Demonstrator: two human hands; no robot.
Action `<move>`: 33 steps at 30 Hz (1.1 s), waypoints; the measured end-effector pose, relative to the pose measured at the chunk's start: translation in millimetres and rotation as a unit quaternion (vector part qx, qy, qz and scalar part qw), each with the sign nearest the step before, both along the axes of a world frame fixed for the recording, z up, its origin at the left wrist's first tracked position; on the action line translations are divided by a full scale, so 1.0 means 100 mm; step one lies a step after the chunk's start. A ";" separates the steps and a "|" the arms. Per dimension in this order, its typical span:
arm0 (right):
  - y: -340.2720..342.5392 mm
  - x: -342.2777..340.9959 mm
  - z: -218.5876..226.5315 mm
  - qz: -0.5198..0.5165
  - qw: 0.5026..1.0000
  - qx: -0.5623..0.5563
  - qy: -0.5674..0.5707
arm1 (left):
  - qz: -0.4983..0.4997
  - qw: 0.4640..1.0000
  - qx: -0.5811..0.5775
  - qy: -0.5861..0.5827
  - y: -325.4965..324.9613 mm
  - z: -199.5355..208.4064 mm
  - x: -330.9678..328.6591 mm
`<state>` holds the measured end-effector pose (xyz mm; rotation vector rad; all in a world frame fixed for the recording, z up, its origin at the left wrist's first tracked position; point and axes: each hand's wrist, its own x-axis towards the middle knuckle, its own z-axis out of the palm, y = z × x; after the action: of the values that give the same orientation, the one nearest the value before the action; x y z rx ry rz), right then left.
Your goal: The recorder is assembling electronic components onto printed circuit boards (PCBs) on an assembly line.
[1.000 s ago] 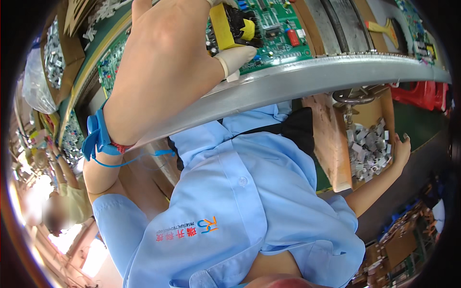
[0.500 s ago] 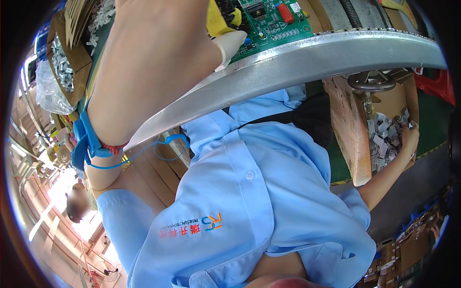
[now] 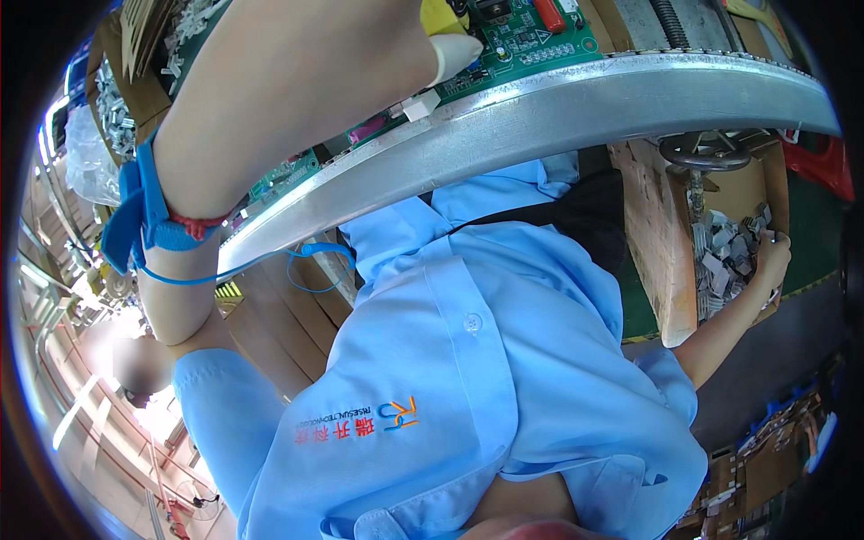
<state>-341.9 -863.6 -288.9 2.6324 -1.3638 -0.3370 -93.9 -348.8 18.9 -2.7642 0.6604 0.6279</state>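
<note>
At the top edge, my left hand [image 3: 396, 45] reaches over a green circuit board [image 3: 540, 56]. Its thumb, in a white finger cot [image 3: 454, 58], rests by a yellow component [image 3: 441, 18] on the board; the other fingers are out of sight. A blue strap [image 3: 162, 202] with a thin cord circles that wrist. Far to the right, my right hand [image 3: 774, 259] is in a cardboard box [image 3: 769, 175] of small grey metal pieces [image 3: 720, 256]. Its fingers curl at the edge of the pile; what they hold, if anything, is too small to make out.
A curved metal rail [image 3: 540, 94] runs along the boards' near side. A round handwheel [image 3: 705, 153] sits beside the box, next to a wooden panel [image 3: 655, 243]. Another box of metal parts [image 3: 115, 112] stands at the left. A blurred person [image 3: 142, 369] is farther off.
My left hand has shifted up and slightly right, and its forearm has swung outward, baring more board and a white block by the rail. My right hand has barely moved within the box.
</note>
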 end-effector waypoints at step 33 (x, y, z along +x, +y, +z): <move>-0.18 0.07 0.08 0.019 0.997 0.075 0.024 | -0.006 0.993 0.071 0.095 0.21 -0.07 0.08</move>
<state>-334.5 -881.8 -281.0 2.7460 -1.3208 -0.5143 -85.4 -327.8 12.4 -2.5900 0.6420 0.9071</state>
